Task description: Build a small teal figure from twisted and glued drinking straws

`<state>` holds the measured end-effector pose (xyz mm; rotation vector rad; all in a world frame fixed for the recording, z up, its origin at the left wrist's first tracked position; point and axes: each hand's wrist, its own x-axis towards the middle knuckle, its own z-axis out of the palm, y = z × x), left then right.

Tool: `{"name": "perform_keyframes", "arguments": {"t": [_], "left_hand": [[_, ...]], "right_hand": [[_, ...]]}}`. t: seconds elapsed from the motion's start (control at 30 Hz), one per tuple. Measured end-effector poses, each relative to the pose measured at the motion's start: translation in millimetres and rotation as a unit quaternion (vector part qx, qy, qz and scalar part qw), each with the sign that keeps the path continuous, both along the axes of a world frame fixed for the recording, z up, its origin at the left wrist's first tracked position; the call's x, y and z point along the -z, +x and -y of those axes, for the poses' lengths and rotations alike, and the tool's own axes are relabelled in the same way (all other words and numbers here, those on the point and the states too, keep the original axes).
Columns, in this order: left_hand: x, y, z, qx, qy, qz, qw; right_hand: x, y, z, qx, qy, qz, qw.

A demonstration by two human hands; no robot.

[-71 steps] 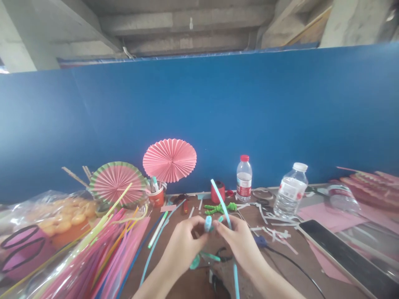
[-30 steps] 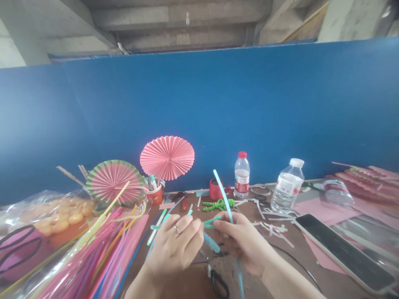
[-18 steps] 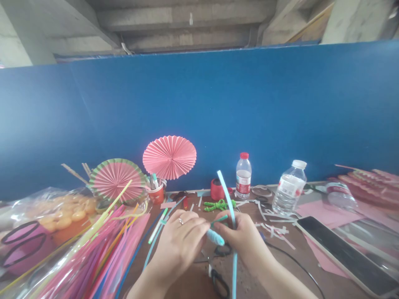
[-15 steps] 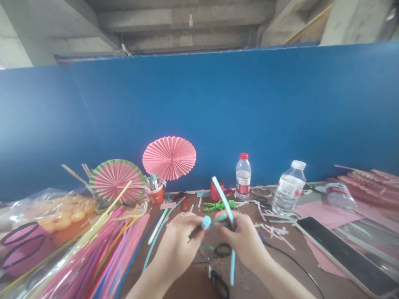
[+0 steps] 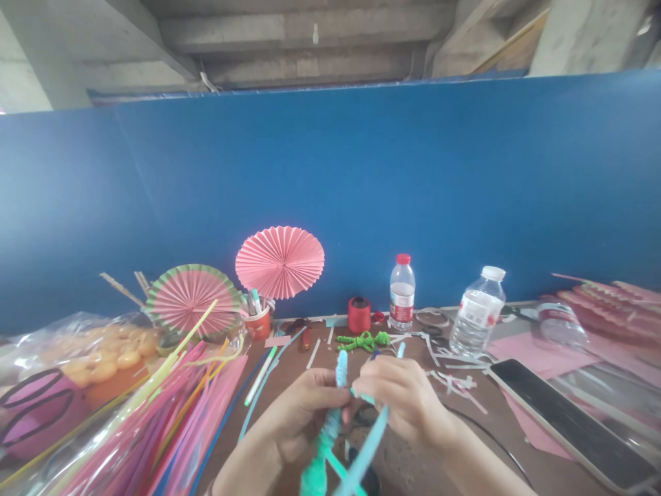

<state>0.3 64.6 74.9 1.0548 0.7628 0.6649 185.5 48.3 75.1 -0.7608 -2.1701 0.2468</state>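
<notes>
My left hand (image 5: 302, 410) pinches a fuzzy wrapped pipe-cleaner piece (image 5: 331, 421), light blue at its upright tip and green lower down. A thicker green part (image 5: 314, 477) hangs at the bottom edge of the view. Closed round a light blue pipe cleaner (image 5: 372, 444), my right hand (image 5: 407, 399) is just to the right. That strip slants down towards me, and its upper end sticks out above the fingers. A short green bit shows between the two hands. Scissors below the hands are mostly hidden.
Bundled coloured pipe cleaners (image 5: 155, 427) lie at left, near a pink paper fan (image 5: 281, 262). At the back are a green twisted piece (image 5: 361, 341), a red spool (image 5: 359, 315) and a red-capped bottle (image 5: 402, 293). A larger bottle (image 5: 478, 310) and a phone (image 5: 573, 427) are at right.
The wrapped piece has turned from pointing at me to upright, showing its green lower part. My right hand has rolled over, and its light blue strip has swung from near vertical to slanting.
</notes>
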Motion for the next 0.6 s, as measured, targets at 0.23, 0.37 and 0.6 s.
{"name": "perform_keyframes", "arguments": {"t": [0.23,0.37,0.6], "left_hand": [[-16.3,-0.5,3.4,-0.164,0.372,-0.273,0.872],[-19.4,-0.6,8.2,-0.18,0.467,-0.353,0.79],[-14.8,-1.0,8.0,-0.16,0.561,-0.402,0.705]], "right_hand": [[-3.7,-22.5,-0.5,0.051,-0.451,-0.316,0.833],[-0.5,-32.3,4.3,0.021,-0.565,-0.453,0.69],[-3.2,-36.4,3.7,0.037,-0.595,-0.447,0.667]]}}
